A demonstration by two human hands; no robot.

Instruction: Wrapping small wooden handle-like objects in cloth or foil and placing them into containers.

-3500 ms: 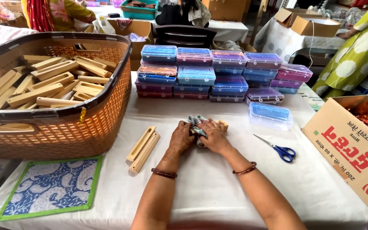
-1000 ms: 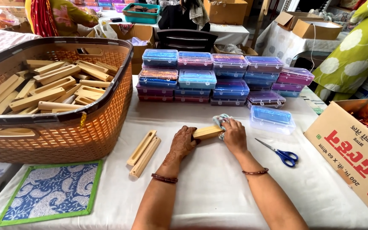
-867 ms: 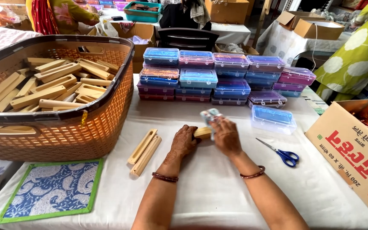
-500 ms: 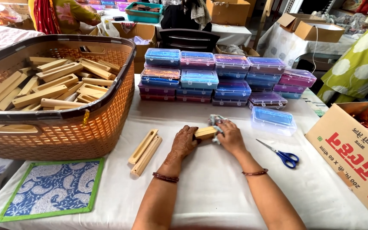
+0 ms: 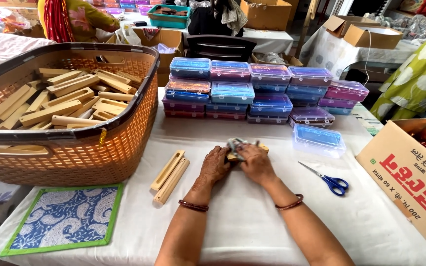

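Note:
My left hand [image 5: 215,166] grips the near end of a light wooden block [image 5: 261,147] lying on the white tablecloth. My right hand [image 5: 255,162] presses a small grey-blue cloth [image 5: 235,145] onto the middle of that block, hiding most of it. Two more wooden pieces [image 5: 169,173] lie side by side just left of my left hand. Both wrists wear dark bangles.
A big orange woven basket [image 5: 119,133] with several wooden blocks stands at the left. Stacked clear plastic boxes [image 5: 252,91] line the back, one apart [image 5: 318,140]. Blue-handled scissors [image 5: 331,181] lie right, by a cardboard carton [image 5: 410,177]. A blue patterned mat [image 5: 62,216] lies front left. People stand behind.
My right hand has slid the cloth back along the block from its far right end toward the left hand. The left hand has stayed on the block.

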